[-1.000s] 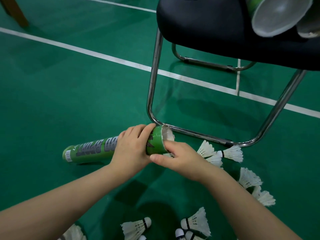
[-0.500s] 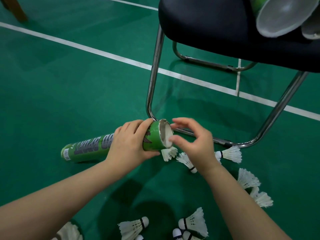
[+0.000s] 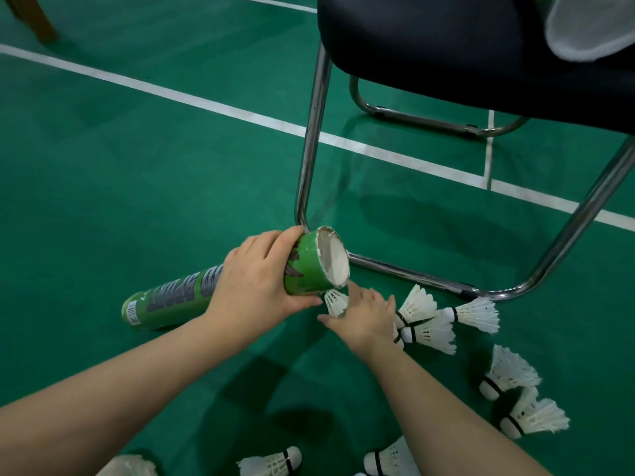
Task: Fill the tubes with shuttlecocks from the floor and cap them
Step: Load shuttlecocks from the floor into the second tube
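Note:
A green shuttlecock tube (image 3: 309, 269) lies slanted, its far end on the floor and its open mouth raised toward the chair. My left hand (image 3: 254, 286) grips it just behind the mouth. My right hand (image 3: 360, 314) is low at the floor under the mouth, fingers closing around a white shuttlecock (image 3: 336, 301); whether it is lifted I cannot tell. Several more white shuttlecocks lie right of that hand, the nearest cluster (image 3: 426, 321) beside the chair's foot rail.
A dark chair (image 3: 446, 46) on a chrome frame (image 3: 311, 132) stands just behind the tube. An open tube end (image 3: 580, 25) rests on its seat. More shuttlecocks lie at the bottom (image 3: 271, 463) and lower right (image 3: 508, 372). White court lines cross the green floor.
My right hand left the tube's mouth and dropped to the floor beneath it, onto a shuttlecock. My left hand tilted the mouth slightly higher.

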